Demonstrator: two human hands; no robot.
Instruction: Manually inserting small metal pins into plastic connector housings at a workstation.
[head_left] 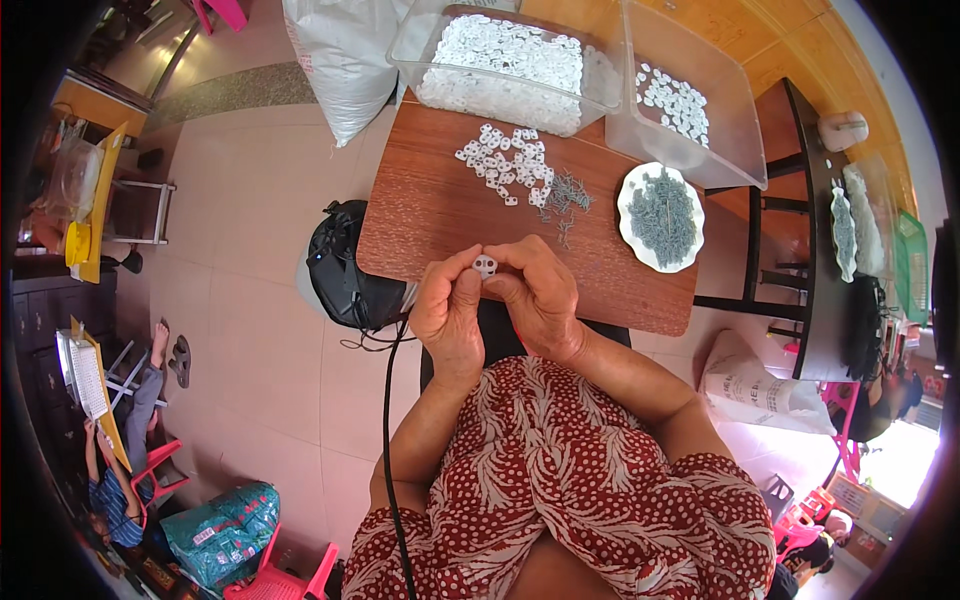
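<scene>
A small white plastic piece (484,265) with two dark round holes is held up between my hands, above the table's near edge. My left hand (448,318) pinches it from the left with thumb and forefinger. From the other side, my right hand (543,300) grips it with thumb and fingertips. Beyond them, a loose pile of similar white pieces (508,160) lies on the brown table (425,215). Beside that pile is a small heap of grey screws or pins (568,192), too small to tell which. A white scalloped plate (628,216) to the right holds many more of them.
Along the table's far side stand a clear bin (400,52) full of white pieces and another bin (735,95) with fewer. A black bag (340,262) sits left of the table. One black cable (388,430) runs past my left arm. Other people sit farther off.
</scene>
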